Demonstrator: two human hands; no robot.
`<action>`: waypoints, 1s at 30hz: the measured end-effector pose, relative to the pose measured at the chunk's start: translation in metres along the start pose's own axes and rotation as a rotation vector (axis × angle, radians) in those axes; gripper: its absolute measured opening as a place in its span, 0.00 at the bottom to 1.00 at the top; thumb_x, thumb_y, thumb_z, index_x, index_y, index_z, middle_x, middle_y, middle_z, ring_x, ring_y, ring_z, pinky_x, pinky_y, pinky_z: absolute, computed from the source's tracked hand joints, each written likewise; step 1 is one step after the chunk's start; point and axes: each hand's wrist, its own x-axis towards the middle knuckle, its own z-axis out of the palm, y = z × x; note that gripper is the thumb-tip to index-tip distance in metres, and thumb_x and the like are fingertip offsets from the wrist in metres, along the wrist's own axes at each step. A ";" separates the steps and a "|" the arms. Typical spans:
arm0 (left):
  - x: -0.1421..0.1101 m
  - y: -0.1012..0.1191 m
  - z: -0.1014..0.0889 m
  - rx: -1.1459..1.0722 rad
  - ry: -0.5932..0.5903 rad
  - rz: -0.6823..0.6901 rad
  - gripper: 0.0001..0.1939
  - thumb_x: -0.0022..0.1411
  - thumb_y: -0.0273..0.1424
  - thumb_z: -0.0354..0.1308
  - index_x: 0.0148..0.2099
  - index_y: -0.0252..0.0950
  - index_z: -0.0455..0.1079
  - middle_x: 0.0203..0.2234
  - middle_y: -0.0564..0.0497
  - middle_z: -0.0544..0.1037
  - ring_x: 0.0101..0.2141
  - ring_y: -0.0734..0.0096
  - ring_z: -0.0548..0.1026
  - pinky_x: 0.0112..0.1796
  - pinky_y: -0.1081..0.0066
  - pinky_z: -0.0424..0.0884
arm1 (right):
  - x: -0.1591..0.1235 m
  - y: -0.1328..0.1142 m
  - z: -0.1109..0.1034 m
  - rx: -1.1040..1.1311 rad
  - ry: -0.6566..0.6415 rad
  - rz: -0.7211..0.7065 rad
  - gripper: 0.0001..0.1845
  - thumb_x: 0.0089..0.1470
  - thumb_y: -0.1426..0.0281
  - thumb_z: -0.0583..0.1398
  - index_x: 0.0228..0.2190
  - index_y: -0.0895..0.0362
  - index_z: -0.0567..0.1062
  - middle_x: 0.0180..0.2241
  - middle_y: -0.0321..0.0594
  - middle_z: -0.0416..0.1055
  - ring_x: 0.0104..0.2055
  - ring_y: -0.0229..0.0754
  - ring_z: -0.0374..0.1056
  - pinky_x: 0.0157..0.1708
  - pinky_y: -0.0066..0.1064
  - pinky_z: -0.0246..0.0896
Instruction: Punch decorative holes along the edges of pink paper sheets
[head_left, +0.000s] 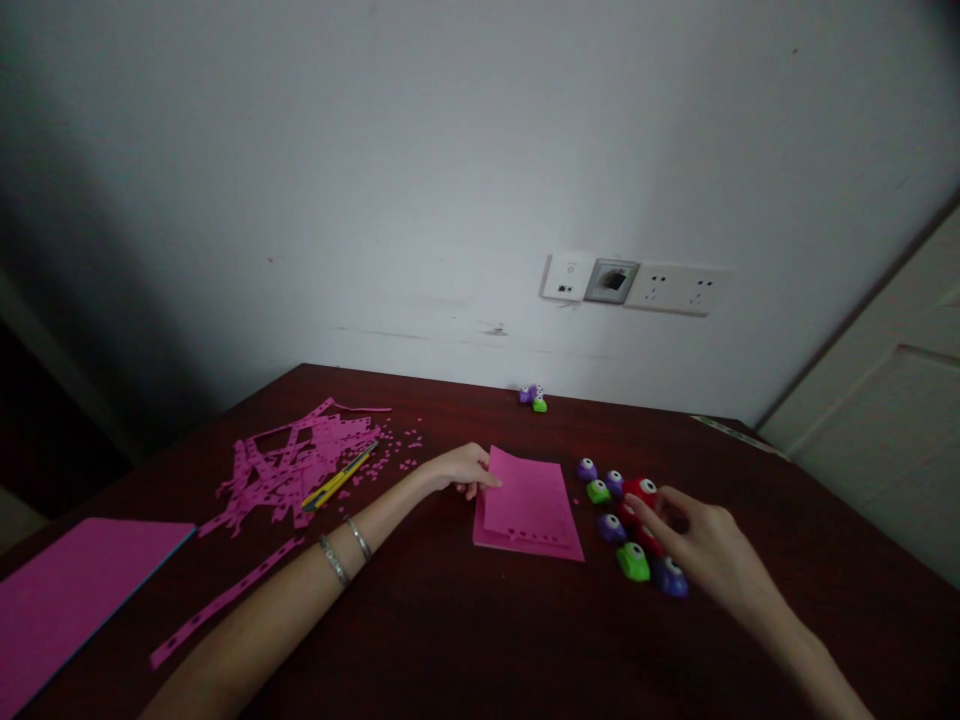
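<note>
Left hand (471,468): pinching pink paper's (529,497) edge.
Right hand (697,530): at red punch (636,489), closure unclear.
Red punch: apparently being chosen; next calls for firm grasp.

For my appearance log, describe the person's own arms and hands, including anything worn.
The left arm and right arm show no sleeves. Both the left hand and right hand are ungloved. The left wears two silvery bands: a broader bracelet and a slimmer bangle nearer the hand. None shows on the right.
</note>
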 end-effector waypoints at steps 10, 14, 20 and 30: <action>0.000 -0.001 -0.002 0.183 0.024 -0.053 0.15 0.51 0.34 0.56 0.18 0.31 0.65 0.14 0.50 0.73 0.10 0.84 0.60 0.13 0.80 0.51 | -0.002 0.049 -0.030 0.047 -0.322 0.035 0.24 0.49 0.49 0.50 0.22 0.56 0.70 0.21 0.41 0.69 0.23 0.41 0.65 0.24 0.30 0.57; -0.002 0.002 -0.002 0.243 0.035 -0.047 0.15 0.50 0.33 0.56 0.16 0.32 0.65 0.13 0.51 0.72 0.10 0.83 0.60 0.14 0.80 0.54 | -0.007 0.059 -0.026 0.105 -0.494 0.221 0.23 0.46 0.50 0.53 0.26 0.58 0.71 0.17 0.38 0.66 0.17 0.39 0.63 0.16 0.28 0.54; 0.003 -0.004 -0.001 0.276 0.058 -0.003 0.16 0.50 0.35 0.58 0.16 0.32 0.66 0.12 0.51 0.72 0.10 0.82 0.61 0.16 0.79 0.57 | -0.010 0.065 -0.017 0.069 -0.552 0.449 0.15 0.45 0.58 0.57 0.24 0.58 0.69 0.14 0.39 0.66 0.16 0.39 0.64 0.13 0.27 0.56; 0.005 -0.007 0.000 0.346 0.095 0.067 0.16 0.49 0.37 0.59 0.16 0.32 0.67 0.11 0.54 0.69 0.11 0.83 0.60 0.17 0.79 0.57 | -0.011 0.076 -0.001 0.045 -0.504 0.459 0.15 0.47 0.58 0.56 0.21 0.57 0.66 0.14 0.40 0.67 0.16 0.40 0.66 0.12 0.27 0.59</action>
